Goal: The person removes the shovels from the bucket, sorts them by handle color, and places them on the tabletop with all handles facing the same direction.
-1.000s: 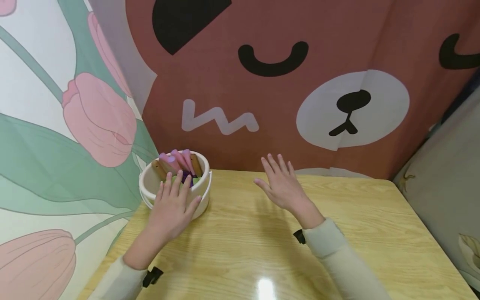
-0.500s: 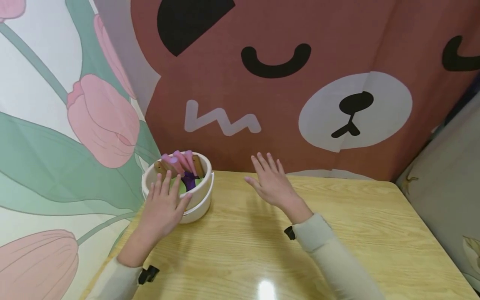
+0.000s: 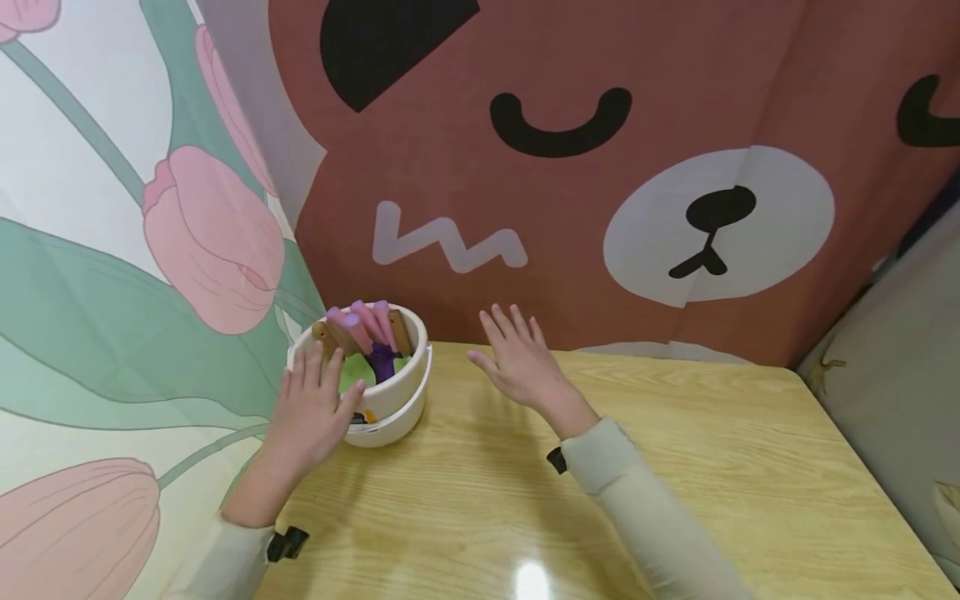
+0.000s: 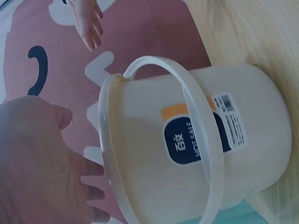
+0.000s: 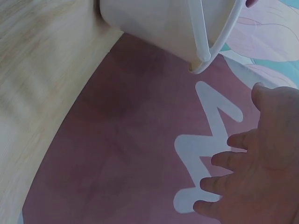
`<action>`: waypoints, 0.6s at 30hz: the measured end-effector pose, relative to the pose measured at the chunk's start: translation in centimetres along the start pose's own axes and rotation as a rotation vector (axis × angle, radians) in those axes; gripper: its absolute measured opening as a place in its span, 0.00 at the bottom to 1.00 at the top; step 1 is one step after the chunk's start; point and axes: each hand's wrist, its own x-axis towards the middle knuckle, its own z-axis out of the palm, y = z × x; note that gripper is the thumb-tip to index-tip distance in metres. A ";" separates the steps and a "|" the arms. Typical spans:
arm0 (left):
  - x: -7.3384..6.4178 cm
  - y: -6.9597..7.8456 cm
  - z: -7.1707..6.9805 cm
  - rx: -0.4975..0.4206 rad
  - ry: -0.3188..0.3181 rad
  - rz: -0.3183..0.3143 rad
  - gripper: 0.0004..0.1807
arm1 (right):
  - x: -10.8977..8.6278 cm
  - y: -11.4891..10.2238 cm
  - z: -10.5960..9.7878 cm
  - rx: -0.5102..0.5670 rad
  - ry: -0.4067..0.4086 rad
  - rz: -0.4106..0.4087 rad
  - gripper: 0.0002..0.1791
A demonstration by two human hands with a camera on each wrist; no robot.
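A white bucket [image 3: 390, 400] with a thin white carry handle [image 4: 212, 154] stands at the back left of the table. Pink-handled tools [image 3: 365, 325], brown wooden-looking pieces [image 3: 400, 332], something purple [image 3: 382, 363] and something green [image 3: 354, 373] fill it; their exact kinds are unclear. My left hand [image 3: 309, 417] hovers at the bucket's near left side, fingers spread and straight, holding nothing. In the left wrist view a gap shows between its fingers and the rim. To the bucket's right, my right hand [image 3: 522, 367] is held above the table, fingers straight, touching nothing.
The wood-grain table [image 3: 712, 467] runs up to a hanging cloth with a bear print [image 3: 570, 225]. On the left hangs a tulip-print cloth [image 3: 112, 333], close beside the bucket. A grey cloth [image 3: 900, 367] borders the right edge.
Both hands have drifted left, the right one more toward the bucket. More of the bucket's front and its label shows now. The bucket has hardly shifted in view.
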 end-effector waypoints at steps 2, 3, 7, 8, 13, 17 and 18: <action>0.1 -0.5 0.0 -0.007 -0.002 -0.008 0.43 | 0.4 -0.3 0.2 -0.004 -0.005 0.000 0.42; 0.1 -0.7 0.0 -0.007 -0.002 -0.012 0.43 | 0.7 -0.5 0.3 -0.005 -0.006 0.000 0.42; 0.2 -1.4 0.1 -0.011 -0.004 -0.023 0.44 | 1.4 -1.2 0.6 -0.004 -0.016 -0.004 0.43; 0.3 -1.6 0.1 -0.013 -0.007 -0.027 0.45 | 1.6 -1.4 0.6 -0.002 -0.020 -0.007 0.43; 0.6 -2.3 -0.1 -0.028 -0.016 -0.050 0.45 | 2.7 -2.4 0.9 0.004 -0.023 -0.025 0.42; 1.1 -3.2 0.2 -0.034 -0.003 -0.064 0.44 | 3.7 -3.0 1.2 -0.006 -0.026 -0.039 0.42; 1.2 -3.4 0.3 -0.033 -0.001 -0.066 0.44 | 3.9 -3.1 1.2 -0.006 -0.031 -0.040 0.42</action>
